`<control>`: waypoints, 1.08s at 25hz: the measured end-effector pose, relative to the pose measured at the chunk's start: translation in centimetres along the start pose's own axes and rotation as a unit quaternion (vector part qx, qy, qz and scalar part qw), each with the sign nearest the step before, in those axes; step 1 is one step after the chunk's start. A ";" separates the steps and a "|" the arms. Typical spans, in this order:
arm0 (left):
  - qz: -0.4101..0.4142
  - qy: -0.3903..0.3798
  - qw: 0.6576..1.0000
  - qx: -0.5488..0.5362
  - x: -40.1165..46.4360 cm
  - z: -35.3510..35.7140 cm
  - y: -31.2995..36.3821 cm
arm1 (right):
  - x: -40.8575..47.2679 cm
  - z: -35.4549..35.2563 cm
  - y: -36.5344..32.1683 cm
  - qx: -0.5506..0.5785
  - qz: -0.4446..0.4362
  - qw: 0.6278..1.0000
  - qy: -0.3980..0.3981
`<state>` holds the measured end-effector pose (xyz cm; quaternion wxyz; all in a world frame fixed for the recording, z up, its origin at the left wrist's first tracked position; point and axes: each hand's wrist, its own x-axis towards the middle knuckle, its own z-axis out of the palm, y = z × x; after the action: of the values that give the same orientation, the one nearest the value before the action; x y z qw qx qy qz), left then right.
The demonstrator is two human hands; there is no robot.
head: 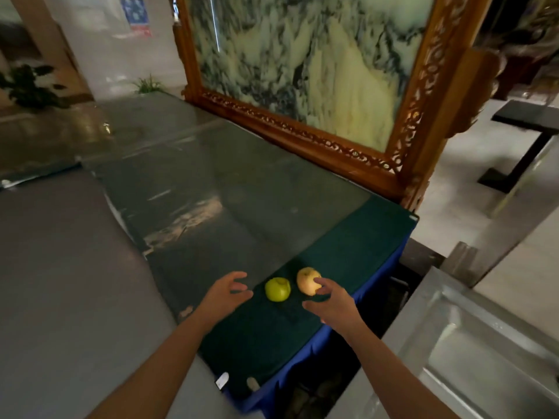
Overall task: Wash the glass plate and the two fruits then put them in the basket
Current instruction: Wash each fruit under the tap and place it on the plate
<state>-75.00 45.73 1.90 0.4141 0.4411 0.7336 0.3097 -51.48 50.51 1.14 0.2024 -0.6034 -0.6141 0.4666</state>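
Observation:
Two fruits lie side by side on a dark green table (348, 243) under a glass top. The green fruit (277, 289) is on the left, the yellow-orange fruit (307, 280) on the right. My left hand (225, 293) hovers just left of the green fruit, fingers spread, holding nothing. My right hand (332, 300) reaches in from the right, fingers apart, its fingertips at the yellow-orange fruit's near side. No glass plate and no basket are in view.
A carved wooden frame with a marble picture (302, 71) stands along the table's far side. A metal sink unit (472, 343) lies at the lower right, a grey surface (60, 282) on the left. A blue cloth hangs from the table's near edge.

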 end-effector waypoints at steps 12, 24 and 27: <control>-0.074 -0.060 0.987 -0.132 9.4 7.2 -4.4 | 7.3 9.9 4.3 0.255 0.135 0.957 0.009; -0.016 -0.040 0.984 -0.172 1.8 11.7 1.7 | 1.1 3.4 6.0 0.323 0.053 0.937 0.125; 0.019 -0.090 0.975 -0.203 -1.3 15.6 5.7 | -2.0 -2.4 7.5 0.341 0.006 0.928 0.147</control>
<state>-58.73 48.34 -0.26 0.5536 0.3879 0.6066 0.4185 -45.03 48.23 -3.20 0.4809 -0.5634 -0.3774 0.5557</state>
